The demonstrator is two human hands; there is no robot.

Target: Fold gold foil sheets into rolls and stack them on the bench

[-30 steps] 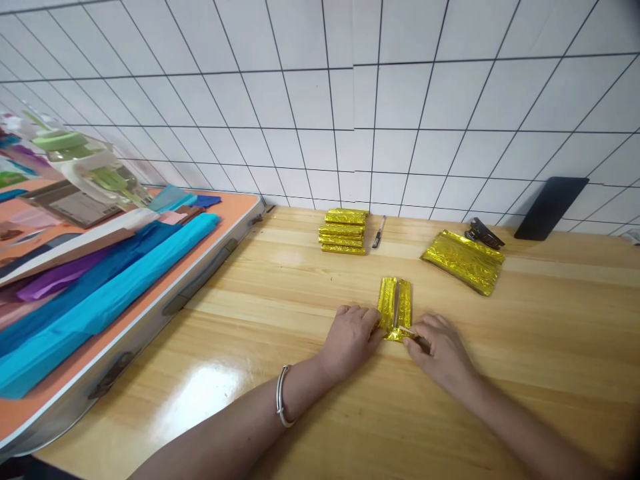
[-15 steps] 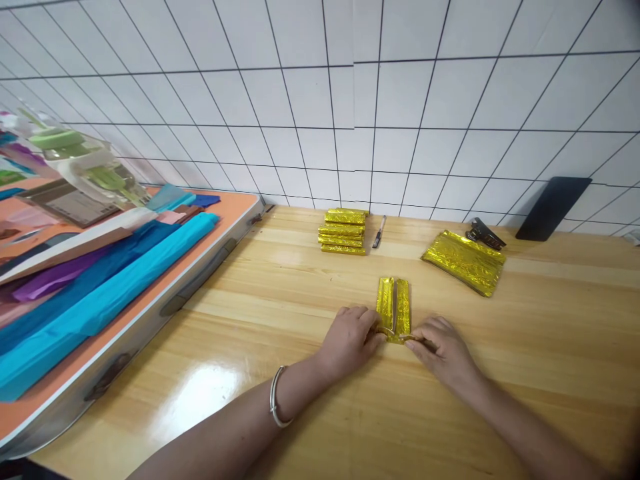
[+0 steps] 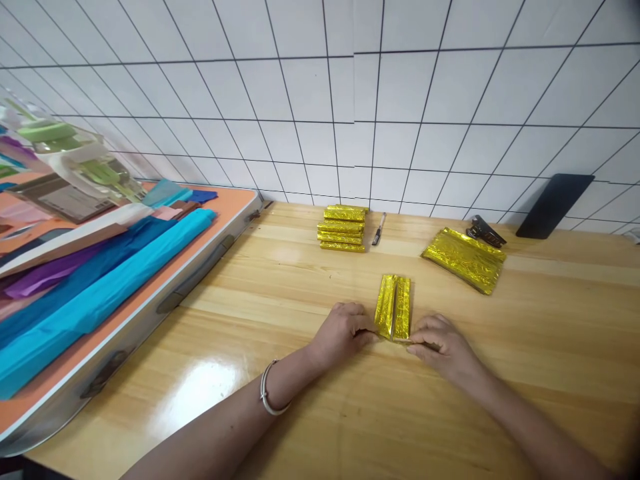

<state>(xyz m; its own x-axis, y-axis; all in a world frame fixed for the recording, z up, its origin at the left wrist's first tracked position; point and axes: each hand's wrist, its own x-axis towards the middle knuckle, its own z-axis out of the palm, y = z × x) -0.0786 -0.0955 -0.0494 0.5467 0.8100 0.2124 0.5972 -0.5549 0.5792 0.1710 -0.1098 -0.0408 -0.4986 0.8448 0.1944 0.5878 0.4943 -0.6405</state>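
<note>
A sheet of shiny gold foil paper (image 3: 403,310) lies on the wooden table, its two long sides folded in so that they meet at a narrow slit down the middle. My left hand (image 3: 345,333) pinches its near left corner between thumb and fingers. At the near right corner, my right hand (image 3: 443,343) pinches the paper in the same way. The near edge is slightly lifted between the fingertips. A silver bangle (image 3: 267,390) circles my left wrist.
Beyond the sheet lie several rolled or folded gold strips (image 3: 343,228), a pen (image 3: 379,229), a stack of gold foil sheets (image 3: 465,260), a black clip (image 3: 485,231) and a dark flat slab (image 3: 555,207) leaning on the tiled wall. An orange-topped case (image 3: 235,207) with coloured paper fills the left.
Curled flaps at the near edge have gone down flat, and the slit now reaches that edge. My left hand has shifted slightly left; the right hand stays at its corner.
</note>
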